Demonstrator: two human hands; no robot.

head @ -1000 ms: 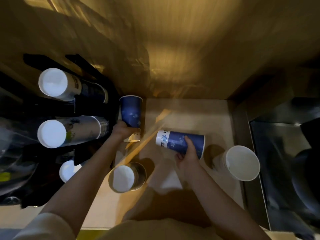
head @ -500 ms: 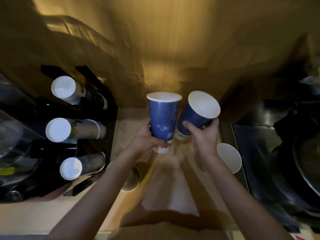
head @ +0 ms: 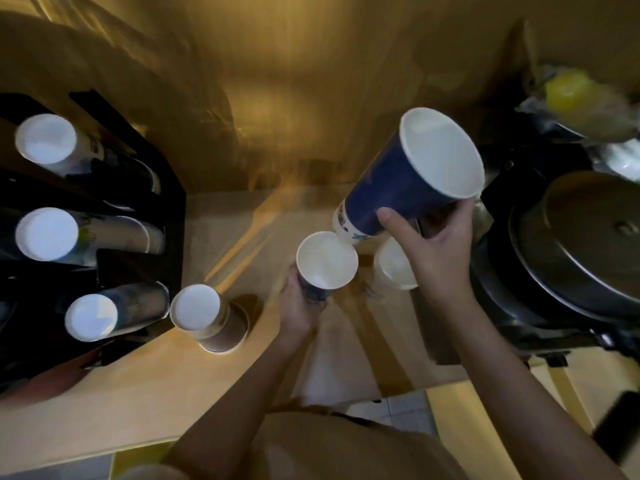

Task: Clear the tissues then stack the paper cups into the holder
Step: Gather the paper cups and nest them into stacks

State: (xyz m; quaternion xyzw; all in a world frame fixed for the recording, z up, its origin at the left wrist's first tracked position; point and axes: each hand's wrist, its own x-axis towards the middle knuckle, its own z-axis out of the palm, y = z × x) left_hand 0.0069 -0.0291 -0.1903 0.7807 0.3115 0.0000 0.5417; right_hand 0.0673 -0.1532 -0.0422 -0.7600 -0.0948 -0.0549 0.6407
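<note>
My left hand (head: 299, 306) grips a blue paper cup (head: 326, 264) upright, its white mouth facing me. Just above it, my right hand (head: 433, 247) holds a second blue paper cup (head: 408, 174) tilted, its base touching the rim of the lower cup. A white cup (head: 393, 266) stands on the wooden counter under my right hand. An upside-down brown cup stack (head: 211, 317) sits on the counter beside the black cup holder (head: 173, 216), which carries three rows of stacked cups (head: 46, 233) at the left. No tissue is in sight.
A dark round pot with a metal lid (head: 588, 244) fills the right side on a black appliance. Blurred yellow and white items (head: 585, 105) lie at the far right. The wooden counter (head: 138, 393) ends at its front edge near my body.
Both cups have been turned mouth-up. My left hand has lowered its cup, and my right hand has brought the other cup's base over its mouth. The camera has shifted right.
</note>
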